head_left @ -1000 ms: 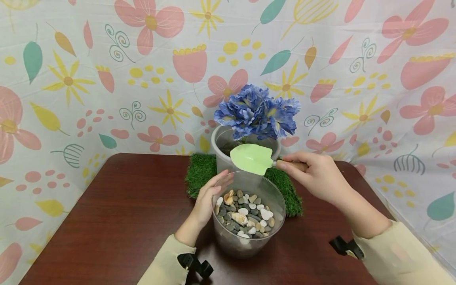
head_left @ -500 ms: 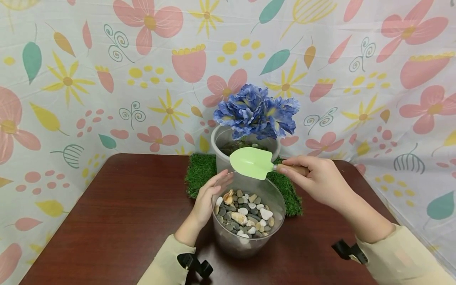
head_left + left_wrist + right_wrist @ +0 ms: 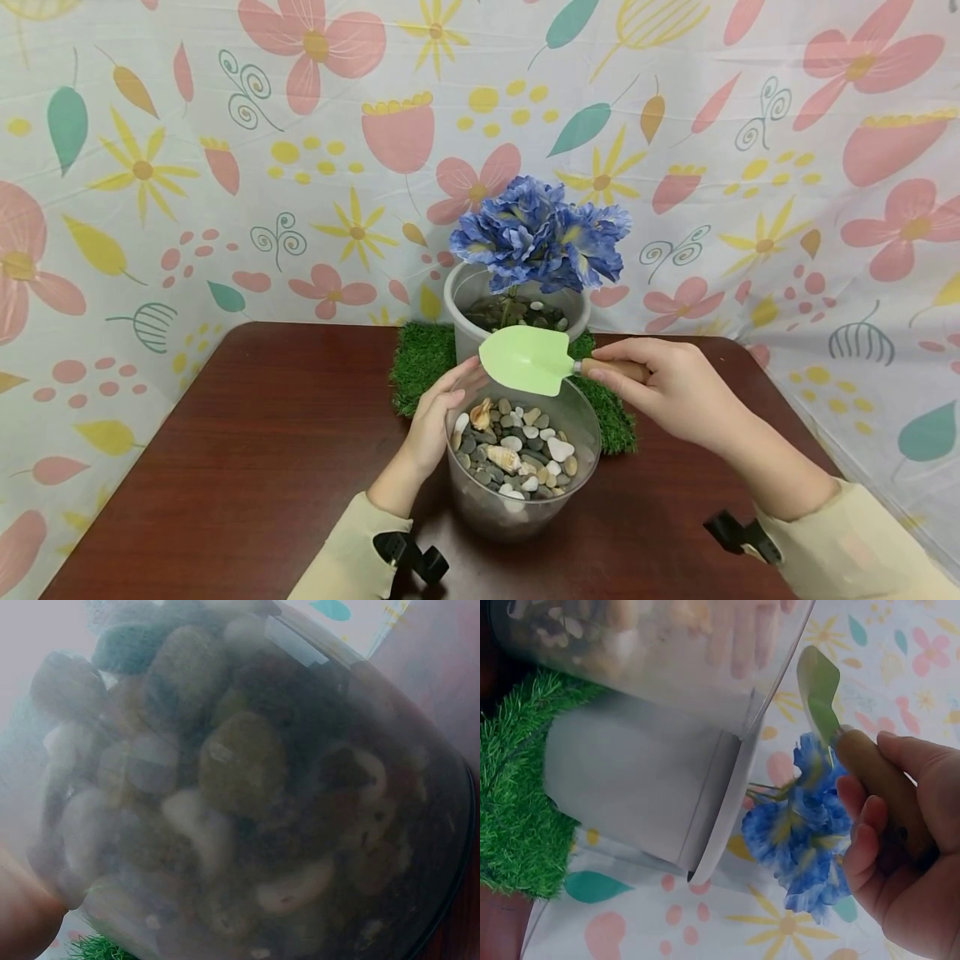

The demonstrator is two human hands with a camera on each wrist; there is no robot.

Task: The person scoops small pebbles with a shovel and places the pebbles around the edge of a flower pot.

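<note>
Floral-print cloth (image 3: 300,200) backs a red-brown worktop (image 3: 300,450). Right hand (image 3: 675,385) grips a garden trowel (image 3: 525,360) by its wooden handle (image 3: 877,784); long axis sideways, blade toward the person's left, above the far rim of the clear bucket (image 3: 510,521) of pebbles (image 3: 536,458), before the flowerpot (image 3: 468,340). Left hand (image 3: 435,425), fingers extended, rests against the bucket's left side. Blade: pale green, broad, no stones visible on it.

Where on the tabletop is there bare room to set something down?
Widest patch: the table left of the left sleeve and grass mat, out to its left edge. Smaller, in the head view: between the clear bucket and right wrist camera. Crowded: centre, with bucket, trowel, mat and white pot bunched together.
</note>
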